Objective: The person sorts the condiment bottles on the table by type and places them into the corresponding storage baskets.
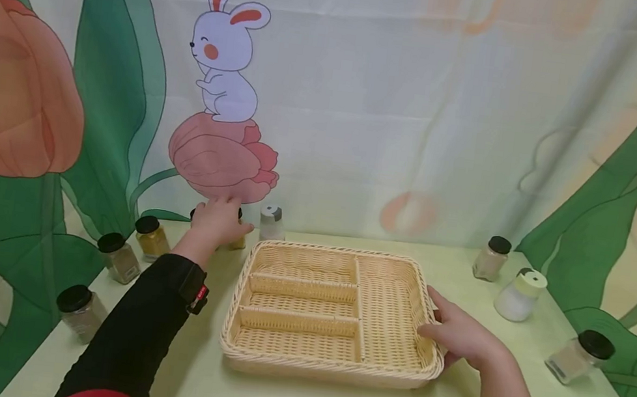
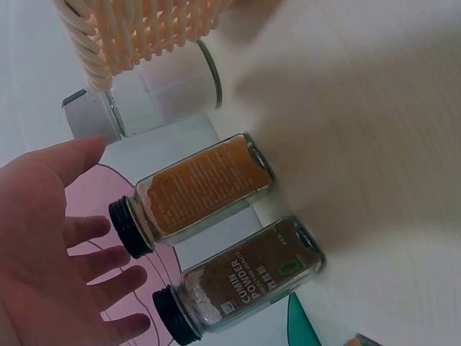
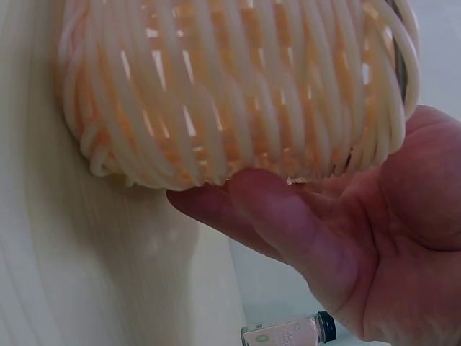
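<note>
A pale woven wicker basket point(image 1: 362, 321) with divided compartments sits mid-table in the head view. My right hand point(image 1: 465, 334) grips its right side, thumb at the rim and fingers against the outer wall point(image 3: 216, 108). At the back left, my left hand point(image 1: 218, 221) reaches over two spice jars, its fingers spread and holding nothing. In the left wrist view these are a jar of orange-brown powder point(image 2: 209, 189) and a jar labelled cumin powder point(image 2: 252, 277), both black-capped. A clear shaker with a grey cap point(image 1: 272, 223) stands beside them, near the basket's back left corner.
Along the left edge stand several black-capped jars, including a yellow one point(image 1: 152, 237), a brownish one point(image 1: 119, 259) and a nearer one point(image 1: 82, 314). To the right are a jar point(image 1: 491, 259), a white-topped shaker point(image 1: 520, 296) and another jar point(image 1: 579, 357). A printed curtain point(image 1: 353, 98) hangs behind.
</note>
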`<state>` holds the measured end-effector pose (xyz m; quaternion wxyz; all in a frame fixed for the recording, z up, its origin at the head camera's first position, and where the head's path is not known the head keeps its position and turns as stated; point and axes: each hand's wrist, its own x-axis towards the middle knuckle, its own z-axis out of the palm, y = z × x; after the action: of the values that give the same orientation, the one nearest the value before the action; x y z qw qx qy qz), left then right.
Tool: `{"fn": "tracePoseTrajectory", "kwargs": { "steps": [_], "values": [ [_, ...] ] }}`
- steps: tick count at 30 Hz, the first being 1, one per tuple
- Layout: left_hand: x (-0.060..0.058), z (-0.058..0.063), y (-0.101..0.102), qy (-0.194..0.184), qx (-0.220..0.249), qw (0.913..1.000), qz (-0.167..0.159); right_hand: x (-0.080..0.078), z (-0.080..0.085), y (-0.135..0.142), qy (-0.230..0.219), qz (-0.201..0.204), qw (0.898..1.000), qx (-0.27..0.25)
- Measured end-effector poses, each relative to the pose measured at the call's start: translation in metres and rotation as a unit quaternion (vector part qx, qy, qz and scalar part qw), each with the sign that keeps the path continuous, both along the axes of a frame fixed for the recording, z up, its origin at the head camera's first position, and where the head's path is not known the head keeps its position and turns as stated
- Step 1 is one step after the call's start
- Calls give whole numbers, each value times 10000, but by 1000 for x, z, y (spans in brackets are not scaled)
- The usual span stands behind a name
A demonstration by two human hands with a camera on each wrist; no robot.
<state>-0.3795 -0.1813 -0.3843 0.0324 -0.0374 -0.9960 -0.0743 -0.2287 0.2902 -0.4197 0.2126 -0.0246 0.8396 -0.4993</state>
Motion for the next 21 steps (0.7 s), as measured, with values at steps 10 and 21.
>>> {"fn": "tracePoseTrajectory", "kwargs": {
  "steps": [10,21],
  "values": [
    [-3,-3,0,-20,-3,9998,221,0,1,-1,12,-39,10000,11],
    [1,-2,-5,127,204,9997,98,1,1,-2,12,-86,9999,101]
  ]
}}
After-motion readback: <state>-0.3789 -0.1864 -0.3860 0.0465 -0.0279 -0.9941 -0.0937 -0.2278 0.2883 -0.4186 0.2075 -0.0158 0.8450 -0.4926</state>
